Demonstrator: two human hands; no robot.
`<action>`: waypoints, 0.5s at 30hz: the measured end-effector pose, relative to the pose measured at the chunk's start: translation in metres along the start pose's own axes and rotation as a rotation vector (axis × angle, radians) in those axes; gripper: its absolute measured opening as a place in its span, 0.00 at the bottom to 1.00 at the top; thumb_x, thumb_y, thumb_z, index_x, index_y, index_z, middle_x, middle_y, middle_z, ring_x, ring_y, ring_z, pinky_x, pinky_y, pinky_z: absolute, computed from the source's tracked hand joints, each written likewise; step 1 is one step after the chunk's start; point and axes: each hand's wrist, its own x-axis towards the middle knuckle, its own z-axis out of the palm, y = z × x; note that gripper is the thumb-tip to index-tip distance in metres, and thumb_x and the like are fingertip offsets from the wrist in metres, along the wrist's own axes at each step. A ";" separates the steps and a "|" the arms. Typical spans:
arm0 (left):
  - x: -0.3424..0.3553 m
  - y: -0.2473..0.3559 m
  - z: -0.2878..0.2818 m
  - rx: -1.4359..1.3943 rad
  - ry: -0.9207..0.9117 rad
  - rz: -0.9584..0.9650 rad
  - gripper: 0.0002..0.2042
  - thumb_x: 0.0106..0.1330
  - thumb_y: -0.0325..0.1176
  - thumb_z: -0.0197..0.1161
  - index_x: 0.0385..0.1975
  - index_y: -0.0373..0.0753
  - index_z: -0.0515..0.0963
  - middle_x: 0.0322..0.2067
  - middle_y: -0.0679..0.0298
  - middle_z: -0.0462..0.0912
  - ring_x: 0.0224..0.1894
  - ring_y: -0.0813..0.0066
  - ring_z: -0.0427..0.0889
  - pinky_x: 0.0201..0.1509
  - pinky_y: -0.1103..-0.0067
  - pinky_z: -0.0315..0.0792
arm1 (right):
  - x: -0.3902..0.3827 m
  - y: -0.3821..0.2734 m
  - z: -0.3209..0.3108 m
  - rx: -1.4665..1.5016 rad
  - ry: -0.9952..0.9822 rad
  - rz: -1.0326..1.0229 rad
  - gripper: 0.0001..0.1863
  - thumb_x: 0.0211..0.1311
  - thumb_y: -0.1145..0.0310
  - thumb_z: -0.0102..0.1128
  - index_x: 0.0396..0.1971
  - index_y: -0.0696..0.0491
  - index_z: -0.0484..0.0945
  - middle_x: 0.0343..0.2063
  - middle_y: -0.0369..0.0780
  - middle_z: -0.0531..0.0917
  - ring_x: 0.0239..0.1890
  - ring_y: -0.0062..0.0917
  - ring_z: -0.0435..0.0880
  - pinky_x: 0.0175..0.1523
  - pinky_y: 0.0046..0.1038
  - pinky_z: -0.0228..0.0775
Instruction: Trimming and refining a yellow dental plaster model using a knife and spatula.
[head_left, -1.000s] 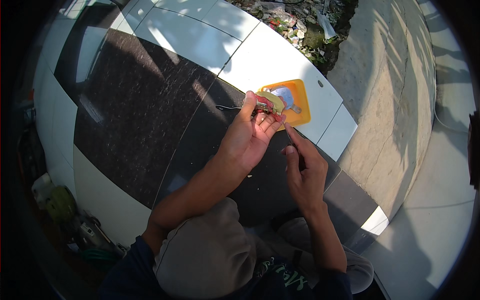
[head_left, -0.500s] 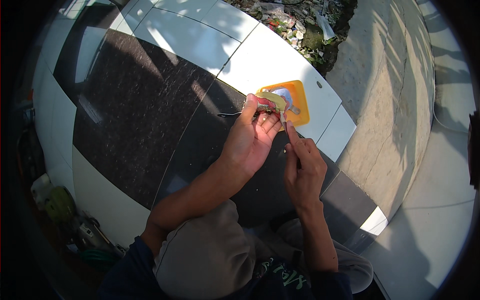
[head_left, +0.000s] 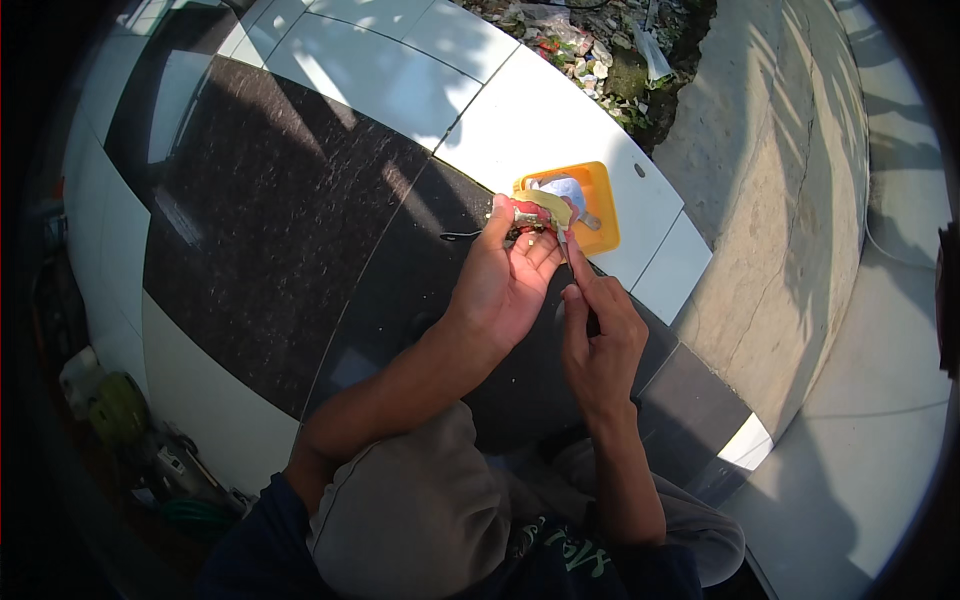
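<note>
My left hand (head_left: pixel 497 290) is raised palm-up over the dark tiles, thumb and fingers closed on a small red and silvery piece (head_left: pixel 530 214) with a yellowish layer along its top. A dark thin wire or handle (head_left: pixel 460 236) sticks out to the left of it. From the right, my right hand (head_left: pixel 605 330) grips a slim blade-like tool (head_left: pixel 567 250), index finger stretched along it. The tool's pale tip touches or nearly touches the right end of the piece. Just behind both hands lies a shallow yellow-orange tray (head_left: pixel 606 205), with a whitish-blue lump (head_left: pixel 562 190) in it.
Dark and white tiles (head_left: pixel 270 220) surround me. Rubble and plants (head_left: pixel 600 60) lie beyond the far tile edge, and a concrete strip (head_left: pixel 750 200) runs along the right. Power-tool-like items, one with a green body (head_left: pixel 120 410), stand at the left.
My right hand has shifted slightly left, and the tool stands a little steeper against the piece. My left hand keeps its hold almost unmoved.
</note>
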 end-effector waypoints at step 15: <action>0.006 -0.005 -0.003 0.057 -0.103 0.071 0.19 0.76 0.45 0.44 0.54 0.34 0.64 0.54 0.58 0.69 0.61 0.65 0.68 0.69 0.67 0.61 | 0.003 0.000 0.004 -0.133 0.077 -0.013 0.22 0.61 0.79 0.57 0.55 0.49 0.78 0.23 0.39 0.76 0.22 0.23 0.75 0.31 0.25 0.69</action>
